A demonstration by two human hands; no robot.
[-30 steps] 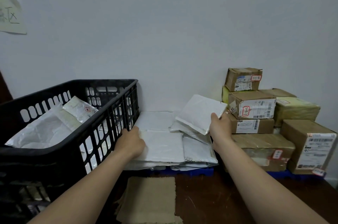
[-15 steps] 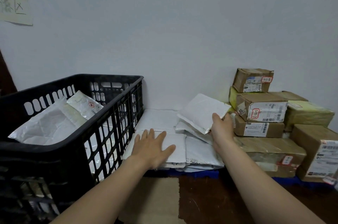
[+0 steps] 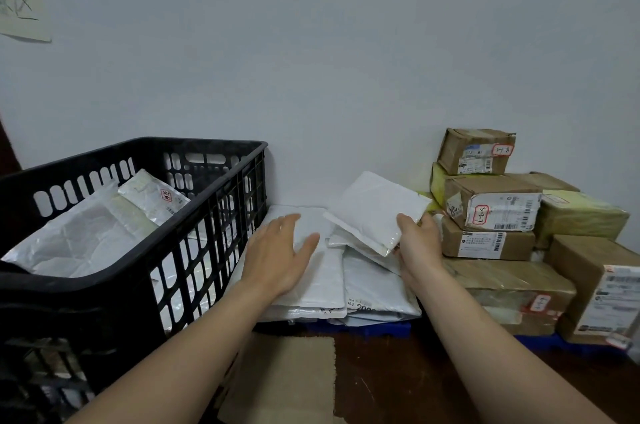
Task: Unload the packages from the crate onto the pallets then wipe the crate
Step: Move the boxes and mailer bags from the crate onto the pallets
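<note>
The left hand (image 3: pixel 282 259) had slid farther up over the flat white plastic mailers (image 3: pixel 322 285), fingers spread wide. The right hand (image 3: pixel 417 243) pinched the near edge of a white padded mailer (image 3: pixel 374 209). A black slotted plastic crate (image 3: pixel 104 288) holding crinkled silver mailers (image 3: pixel 79 240) hemmed the left. Taped brown cardboard boxes (image 3: pixel 491 212) crowded the right, and the blue pallet (image 3: pixel 377 330) edge showed beneath.

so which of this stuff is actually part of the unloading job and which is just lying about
Job: black crate; mailers inside it; white mailer gripped by the right hand; left hand open over the mailer pile; blue pallet.

Lying about: cardboard boxes; wall note; brown sheet on the floor, possibly a wiping cloth.
</note>
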